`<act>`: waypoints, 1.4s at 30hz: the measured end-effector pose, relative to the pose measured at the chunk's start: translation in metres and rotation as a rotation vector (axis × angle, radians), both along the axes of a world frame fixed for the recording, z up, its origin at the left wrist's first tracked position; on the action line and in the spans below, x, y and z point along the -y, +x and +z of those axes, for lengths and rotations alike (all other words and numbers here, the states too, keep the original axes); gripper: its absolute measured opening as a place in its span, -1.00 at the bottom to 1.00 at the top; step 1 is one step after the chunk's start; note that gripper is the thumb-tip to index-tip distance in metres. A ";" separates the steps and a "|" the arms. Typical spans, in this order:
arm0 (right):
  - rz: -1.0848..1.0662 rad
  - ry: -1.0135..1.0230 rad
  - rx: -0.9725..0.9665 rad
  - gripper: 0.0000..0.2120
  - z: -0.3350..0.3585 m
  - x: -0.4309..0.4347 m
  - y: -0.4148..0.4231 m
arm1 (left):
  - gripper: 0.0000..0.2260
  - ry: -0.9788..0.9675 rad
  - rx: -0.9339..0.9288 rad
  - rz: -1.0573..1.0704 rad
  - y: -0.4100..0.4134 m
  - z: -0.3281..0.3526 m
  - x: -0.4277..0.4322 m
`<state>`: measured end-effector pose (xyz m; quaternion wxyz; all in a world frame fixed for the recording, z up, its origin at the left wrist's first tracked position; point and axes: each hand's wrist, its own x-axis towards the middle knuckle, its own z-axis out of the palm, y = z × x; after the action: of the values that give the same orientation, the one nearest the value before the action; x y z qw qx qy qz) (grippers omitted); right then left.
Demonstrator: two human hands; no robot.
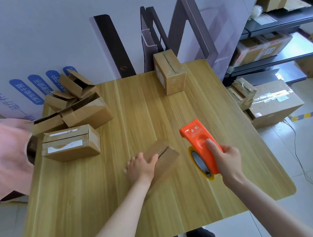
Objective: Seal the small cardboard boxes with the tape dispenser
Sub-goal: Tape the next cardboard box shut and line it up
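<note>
Pressing down on a small box [162, 157], the left hand [140, 165] lies flat over its near-left end, fingers [153, 159] spread and released across the top rather than curled round it. The box sits on the bench [131, 105], tilted diagonally, its centre seam showing just beyond the fingertips, flaps shut but no tape visible on it. Just right of that hand, the right hand [227, 157] has the orange dispenser [202, 144] clenched, thumb laid along its top, the other fingers wrapped round the far side and hidden. The dispenser's toothed end points away from the fingers toward the far edge, and the tape roll [200, 161] hangs at the near end, close above or on the bench; I cannot tell which. Dispenser and box are near, not touching.

Well beyond the left fingers, at the bench's left side, a taped box [71, 143] stands with a heap of open boxes [74, 103] behind it. Far ahead of the right fingers, at the back edge, a tall box [170, 73] stands upright. A blurred pink sleeve [4, 152] cuts in from the left.
</note>
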<state>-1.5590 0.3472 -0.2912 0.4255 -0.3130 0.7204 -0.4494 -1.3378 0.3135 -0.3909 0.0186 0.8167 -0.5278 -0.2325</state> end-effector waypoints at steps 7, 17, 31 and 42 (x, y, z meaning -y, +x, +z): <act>0.306 -0.014 -0.153 -0.72 0.006 0.004 0.014 | -0.74 -0.293 -0.596 0.188 0.011 0.048 0.001; 0.481 -0.065 -0.282 -0.53 0.018 0.012 0.030 | -0.79 -0.152 -1.143 0.124 0.009 0.134 0.018; 0.515 -0.127 -0.329 -0.47 0.022 0.016 0.041 | -0.70 -0.099 -1.134 0.191 0.033 0.144 0.024; 0.517 -0.130 -0.384 -0.56 0.017 0.019 0.040 | -0.34 -0.069 -1.091 0.021 0.034 0.151 0.017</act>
<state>-1.5193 0.3284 -0.2741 0.3612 -0.5909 0.6540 -0.3043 -1.3038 0.2967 -0.2399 0.3187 0.5817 -0.4406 -0.6049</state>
